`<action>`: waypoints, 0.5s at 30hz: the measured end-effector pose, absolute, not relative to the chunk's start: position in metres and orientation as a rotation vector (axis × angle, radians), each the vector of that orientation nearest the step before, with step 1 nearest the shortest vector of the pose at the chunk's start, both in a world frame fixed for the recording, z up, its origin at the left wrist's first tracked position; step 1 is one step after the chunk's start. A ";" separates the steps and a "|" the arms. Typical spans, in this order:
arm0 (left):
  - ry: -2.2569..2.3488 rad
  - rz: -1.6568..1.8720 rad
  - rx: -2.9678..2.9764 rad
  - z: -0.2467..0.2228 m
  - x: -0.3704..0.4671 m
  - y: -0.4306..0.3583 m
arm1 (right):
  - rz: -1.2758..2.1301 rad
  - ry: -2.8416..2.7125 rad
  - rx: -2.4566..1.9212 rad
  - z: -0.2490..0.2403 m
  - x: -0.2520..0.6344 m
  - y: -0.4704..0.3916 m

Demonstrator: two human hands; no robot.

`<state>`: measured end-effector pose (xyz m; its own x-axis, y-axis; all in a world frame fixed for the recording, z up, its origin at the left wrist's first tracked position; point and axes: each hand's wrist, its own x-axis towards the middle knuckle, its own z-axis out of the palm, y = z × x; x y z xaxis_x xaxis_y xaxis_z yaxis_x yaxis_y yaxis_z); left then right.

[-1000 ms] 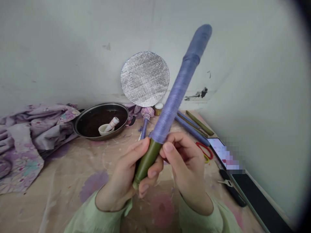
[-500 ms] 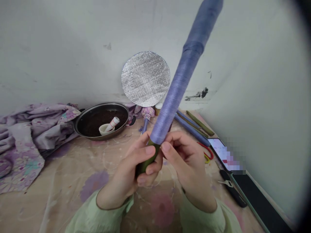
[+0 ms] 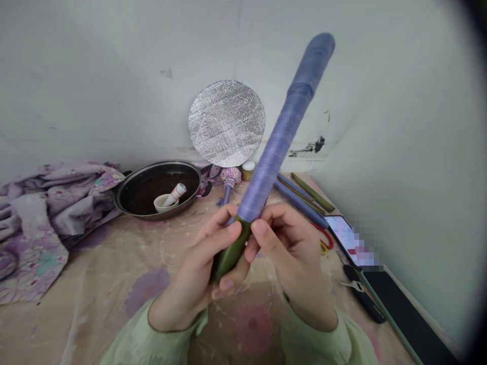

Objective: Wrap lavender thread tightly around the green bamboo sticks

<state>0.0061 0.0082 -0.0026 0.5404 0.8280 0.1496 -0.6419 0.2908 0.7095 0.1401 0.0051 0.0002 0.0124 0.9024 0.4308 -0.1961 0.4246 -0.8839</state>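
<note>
Hands meet near the table's near edge: your left hand (image 3: 198, 276) is clenched round the bare green end of the stick (image 3: 272, 152), thumb pressed at the line where the purple thread winding begins. Your right hand (image 3: 292, 258) pinches the same spot, thumb and fingers curled against the stick. It tilts up and to the right, the wrapped end high against the wall. Toward the right edge lie a phone (image 3: 350, 238), red scissors (image 3: 323, 235) and more sticks (image 3: 300, 195). Farther back, a black pan (image 3: 158, 190) holds a white bowl (image 3: 163, 203); crumpled cloth (image 3: 45, 213) fills the left edge. A silver disc (image 3: 226, 123) leans on the wall.
</note>
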 end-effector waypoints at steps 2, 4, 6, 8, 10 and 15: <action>0.280 1.005 0.805 -0.002 0.007 0.009 | 0.972 -1.265 -0.710 0.000 0.141 0.006; 0.302 1.017 0.823 -0.002 0.007 0.009 | 0.967 -1.260 -0.696 0.000 0.142 0.007; 0.359 1.036 0.855 -0.001 0.007 0.009 | 0.964 -1.248 -0.691 0.000 0.143 0.007; 0.403 1.051 0.876 0.000 0.007 0.008 | 0.964 -1.239 -0.690 0.000 0.142 0.007; 0.421 1.048 0.871 0.000 0.007 0.007 | 0.967 -1.246 -0.700 0.000 0.141 0.007; 0.400 1.019 0.854 0.000 0.008 0.007 | 0.957 -1.277 -0.724 0.001 0.138 0.007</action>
<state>0.0075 0.0073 0.0002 0.4909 0.8669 0.0862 -0.5770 0.2494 0.7778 0.1378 0.0070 0.0005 0.0208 0.8924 0.4507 -0.1818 0.4466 -0.8761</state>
